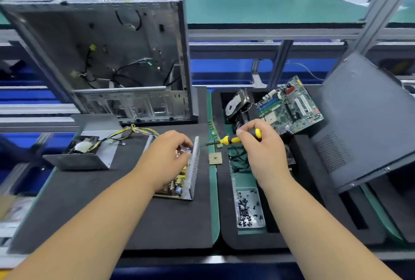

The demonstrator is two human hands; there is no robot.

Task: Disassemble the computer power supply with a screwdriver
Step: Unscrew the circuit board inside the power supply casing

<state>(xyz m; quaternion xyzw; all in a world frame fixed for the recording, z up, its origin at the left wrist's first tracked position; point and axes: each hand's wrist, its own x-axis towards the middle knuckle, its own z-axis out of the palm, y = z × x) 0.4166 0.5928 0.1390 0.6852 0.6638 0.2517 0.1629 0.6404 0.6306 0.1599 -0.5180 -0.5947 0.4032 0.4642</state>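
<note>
Nearest, a metal tray point(257, 192) holds loose dark screws, probably kept by the working hand. Left hand point(167, 157) presses, fingers curled, on the open power supply point(187, 176), likely steadying it on the black mat point(101, 201). Right hand point(260, 145) pinches the yellow screwdriver point(231, 140), tip aimed at the perforated side wall. Beyond, the removed cover point(89, 145) cradles the fan and cables.

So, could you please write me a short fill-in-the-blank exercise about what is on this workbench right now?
1. The right hand holds a screwdriver with a ____ and black handle.
2. The left hand rests on the opened ____.
3. The small metal tray holds loose ____.
4. The motherboard leans to the ____ of the hard drive.

Missing words: yellow; power supply; screws; right
</note>
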